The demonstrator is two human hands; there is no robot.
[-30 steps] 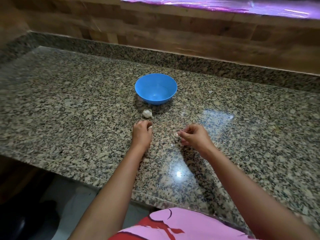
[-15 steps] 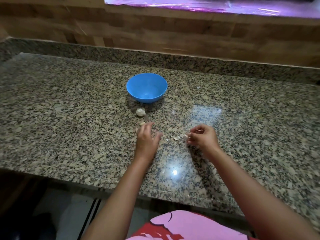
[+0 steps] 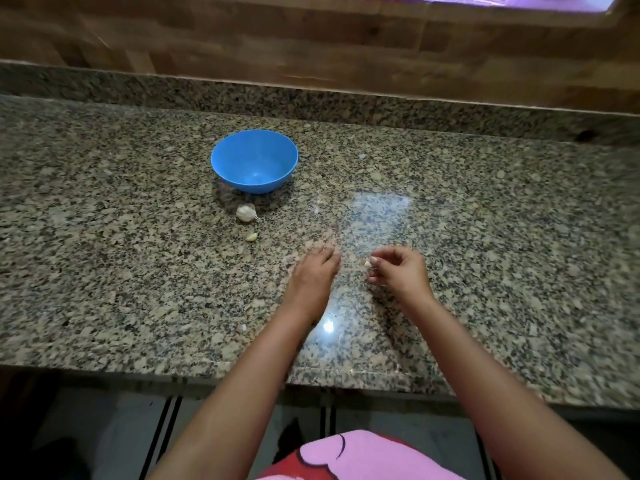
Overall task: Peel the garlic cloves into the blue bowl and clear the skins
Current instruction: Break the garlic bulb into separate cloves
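Garlic clove [image 3: 367, 262] light, skin papery, likely slippery; right hand [image 3: 398, 273] pinches it by tip; left hand [image 3: 311, 277] fingers [image 3: 327, 256] straight, flat on table [image 3: 138, 271].

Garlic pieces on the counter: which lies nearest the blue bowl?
The larger white garlic head, just before the bowl; the small clove lies farther off.
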